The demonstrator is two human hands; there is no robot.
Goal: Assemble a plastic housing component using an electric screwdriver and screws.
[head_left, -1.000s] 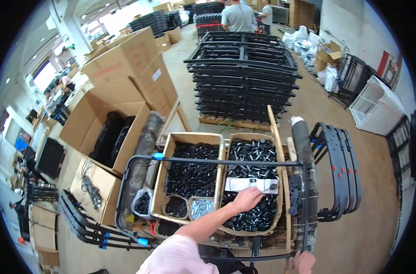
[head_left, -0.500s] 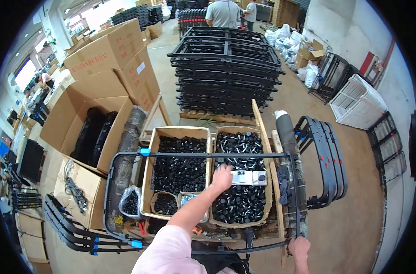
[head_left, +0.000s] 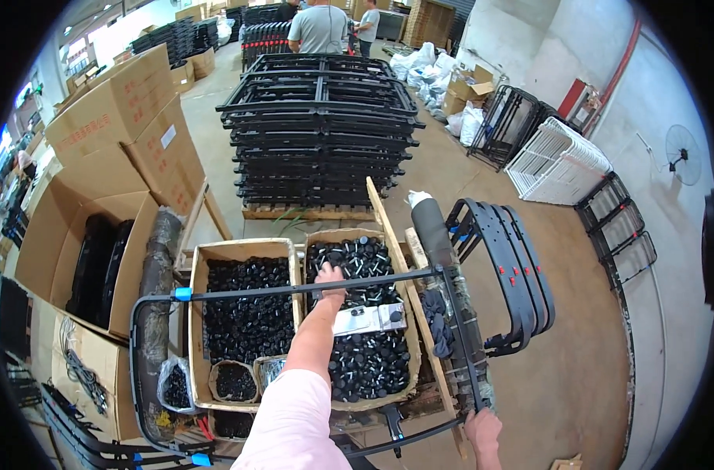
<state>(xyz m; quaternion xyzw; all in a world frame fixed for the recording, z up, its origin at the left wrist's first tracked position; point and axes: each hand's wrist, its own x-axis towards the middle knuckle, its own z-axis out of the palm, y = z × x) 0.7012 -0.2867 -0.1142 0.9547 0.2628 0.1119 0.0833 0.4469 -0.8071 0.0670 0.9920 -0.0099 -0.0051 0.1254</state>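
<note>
A black tubular metal frame point(head_left: 239, 293) with rounded corners and blue clips lies across the work stand, over boxes of small parts. My right hand point(head_left: 483, 429) is closed around its near right corner. At the middle of the far bar is my left hand point(head_left: 330, 283), its fingers bent over the bar and hiding that spot; whatever they pinch does not show. Just beyond and below it, a box point(head_left: 413, 368) holds black-headed bolts. A white tray point(head_left: 369, 319) with a few small black pieces rests on those bolts.
Left of the bolts stands a box point(head_left: 197, 313) of black plastic parts. A power tool point(head_left: 393, 423) is at the near edge. Curved black frames point(head_left: 521, 274) hang at the right. Behind are stacked black frames point(head_left: 322, 141), and large cartons point(head_left: 149, 141) at left. Two people stand far back.
The whole view has swung to the right, so things sit further left. My left hand has moved forward from just before the far bar onto it. My right hand keeps its hold.
</note>
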